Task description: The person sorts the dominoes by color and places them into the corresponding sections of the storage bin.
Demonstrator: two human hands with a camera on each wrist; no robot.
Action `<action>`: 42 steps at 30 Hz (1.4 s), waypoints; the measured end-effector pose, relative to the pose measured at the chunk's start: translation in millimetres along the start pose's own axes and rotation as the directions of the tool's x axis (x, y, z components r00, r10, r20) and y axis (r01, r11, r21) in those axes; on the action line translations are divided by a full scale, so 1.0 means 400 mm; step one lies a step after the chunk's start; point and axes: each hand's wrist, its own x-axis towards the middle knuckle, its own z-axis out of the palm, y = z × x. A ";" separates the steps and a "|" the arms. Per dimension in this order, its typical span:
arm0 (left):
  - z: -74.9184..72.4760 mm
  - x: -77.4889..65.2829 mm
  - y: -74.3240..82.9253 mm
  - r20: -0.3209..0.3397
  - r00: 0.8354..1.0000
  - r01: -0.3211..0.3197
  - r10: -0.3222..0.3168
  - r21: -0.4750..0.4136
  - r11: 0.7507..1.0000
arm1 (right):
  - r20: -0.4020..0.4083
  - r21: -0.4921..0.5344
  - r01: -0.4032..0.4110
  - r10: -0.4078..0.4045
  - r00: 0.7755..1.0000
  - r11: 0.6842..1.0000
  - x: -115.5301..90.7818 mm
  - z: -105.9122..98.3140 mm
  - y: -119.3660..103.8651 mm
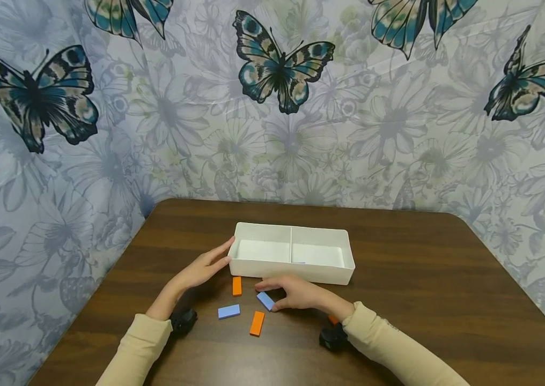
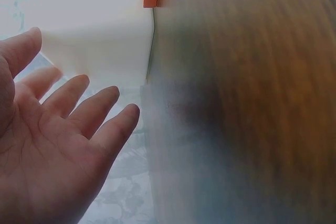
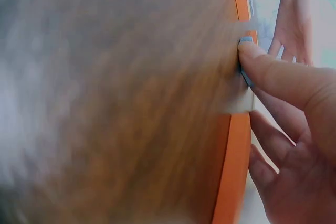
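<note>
A white two-compartment box (image 1: 282, 270) stands on the table. My left hand (image 1: 200, 269) is at its left end, fingertips at the wall; the left wrist view shows the fingers spread and the palm bare. In front of the box, my right hand (image 1: 296, 292) pinches a light blue block (image 1: 265, 301) between thumb and forefinger. The thumb (image 3: 268, 69) lies along this block in the right wrist view. Nearby on the table are a second blue block (image 1: 229, 311), an orange block (image 1: 237, 286) by the box and another orange block (image 1: 257, 324) closer to me.
Partly hidden by the right wrist is one more orange block (image 1: 333, 319). A sliver of blue (image 1: 300, 262) shows in the box's right compartment. Behind the brown wooden table (image 1: 407, 257) hangs a butterfly-print cloth (image 1: 292, 155).
</note>
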 end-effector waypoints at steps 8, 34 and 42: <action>0.002 0.000 -0.007 0.003 1.000 0.001 -0.001 -0.002 1.000 | -0.061 0.022 -0.012 0.014 0.998 1.000 0.001 0.010 0.002; -0.012 -0.020 0.092 0.010 1.000 0.013 -0.012 -0.011 1.000 | -0.206 0.383 0.003 0.082 0.975 0.924 -0.002 0.015 0.009; -0.006 -0.015 0.074 0.013 0.999 0.033 -0.033 -0.022 0.999 | -0.256 0.484 -0.128 0.280 0.925 0.866 -0.016 -0.005 -0.047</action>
